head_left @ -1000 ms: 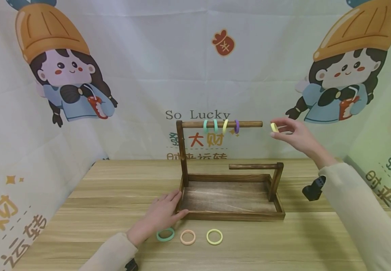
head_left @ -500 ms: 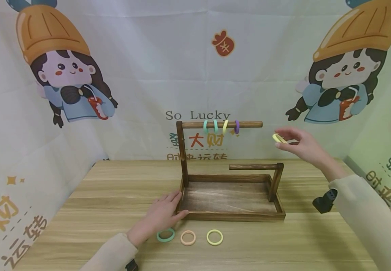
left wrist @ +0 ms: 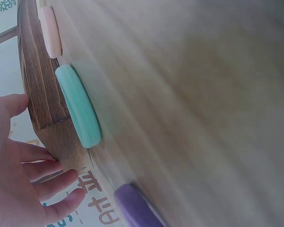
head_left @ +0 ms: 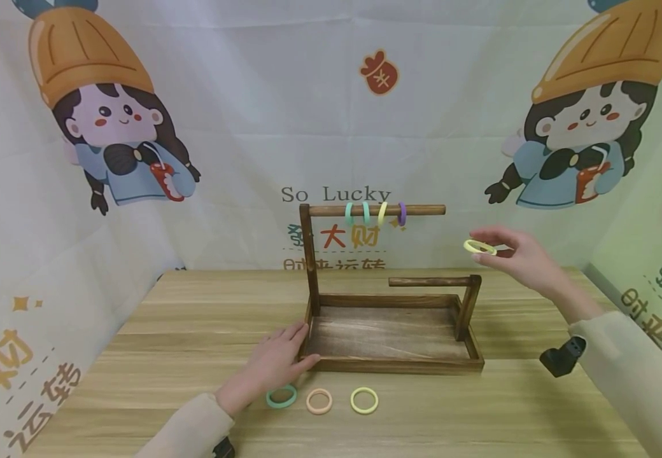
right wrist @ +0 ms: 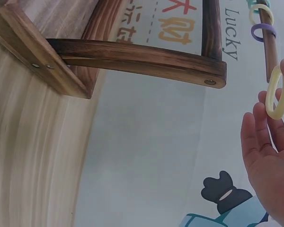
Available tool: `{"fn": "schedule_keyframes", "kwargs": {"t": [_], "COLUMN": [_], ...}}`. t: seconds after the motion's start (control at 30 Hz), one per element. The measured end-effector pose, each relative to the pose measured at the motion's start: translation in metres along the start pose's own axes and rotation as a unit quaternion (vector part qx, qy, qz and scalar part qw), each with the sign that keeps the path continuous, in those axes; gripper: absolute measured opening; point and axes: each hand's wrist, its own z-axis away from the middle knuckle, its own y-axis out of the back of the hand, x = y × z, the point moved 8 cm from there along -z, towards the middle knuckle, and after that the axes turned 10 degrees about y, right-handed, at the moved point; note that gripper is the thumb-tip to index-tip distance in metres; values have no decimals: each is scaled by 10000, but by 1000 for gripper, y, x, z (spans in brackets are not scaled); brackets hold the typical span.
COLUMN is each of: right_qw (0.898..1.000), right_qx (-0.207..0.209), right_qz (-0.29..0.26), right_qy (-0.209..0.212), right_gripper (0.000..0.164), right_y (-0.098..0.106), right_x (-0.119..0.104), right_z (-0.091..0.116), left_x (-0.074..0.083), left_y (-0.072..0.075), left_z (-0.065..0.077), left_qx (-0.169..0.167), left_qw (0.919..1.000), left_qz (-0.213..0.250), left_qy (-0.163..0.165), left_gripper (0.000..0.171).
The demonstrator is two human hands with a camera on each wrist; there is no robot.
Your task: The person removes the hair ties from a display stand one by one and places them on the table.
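Note:
My right hand point(head_left: 522, 257) pinches a pale yellow ring point(right wrist: 269, 101) between thumb and fingers, to the right of a wooden rack's upper bar point(head_left: 328, 210) and below its height. Two teal rings point(head_left: 349, 214), a yellow ring point(head_left: 382, 215) and a purple ring point(head_left: 402, 215) hang on that bar. With straight fingers, my left hand point(head_left: 270, 360) rests against the front left corner of the rack's tray point(head_left: 396, 364). In front of the tray lie a green ring point(head_left: 281, 406), a peach ring point(head_left: 319, 412) and another yellow ring point(head_left: 363, 411).
The rack's lower bar point(head_left: 425, 282) points left from a short post point(head_left: 467, 310) at the tray's right end. The left wrist view also shows a purple ring point(left wrist: 136, 205) on the wooden table point(head_left: 193, 318). A printed cloth point(head_left: 239, 127) hangs behind.
My right hand has moved down and slightly right, away from the upper bar's end. The yellow ring it holds has tilted from upright to nearly flat. My left hand has stayed put.

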Motion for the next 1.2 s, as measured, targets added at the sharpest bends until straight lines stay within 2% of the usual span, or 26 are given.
{"fn": "schedule_keyframes", "kwargs": {"t": [0.17, 0.57, 0.87, 0.97, 1.1, 1.2], "right_qw": [9997, 9979, 9973, 9967, 9975, 9980], "right_qx": [-125, -353, -456, -414, -375, -432], "right_qz": [-26, -529, -570, -694, -532, -354], "right_qy": [219, -99, -83, 48, 290, 281], "right_gripper": [39, 42, 41, 39, 37, 36], "right_y": [-4, -20, -34, -38, -43, -47], "right_x": [-2, 2, 0, -2, -6, -7], "right_z": [8, 30, 40, 43, 47, 51], "left_x": [1, 1, -1, -1, -1, 0], "left_y": [1, 0, -3, -2, -3, -2], "left_z": [0, 0, 0, 0, 0, 0], "left_qx": [-20, -4, -12, -4, -27, -3], "left_qw": [10000, 10000, 10000, 10000, 10000, 10000], "left_qz": [31, -22, -4, -16, -67, -89], "left_qy": [13, -3, 21, 11, 15, 15], "left_gripper": [64, 64, 66, 66, 66, 66]}}
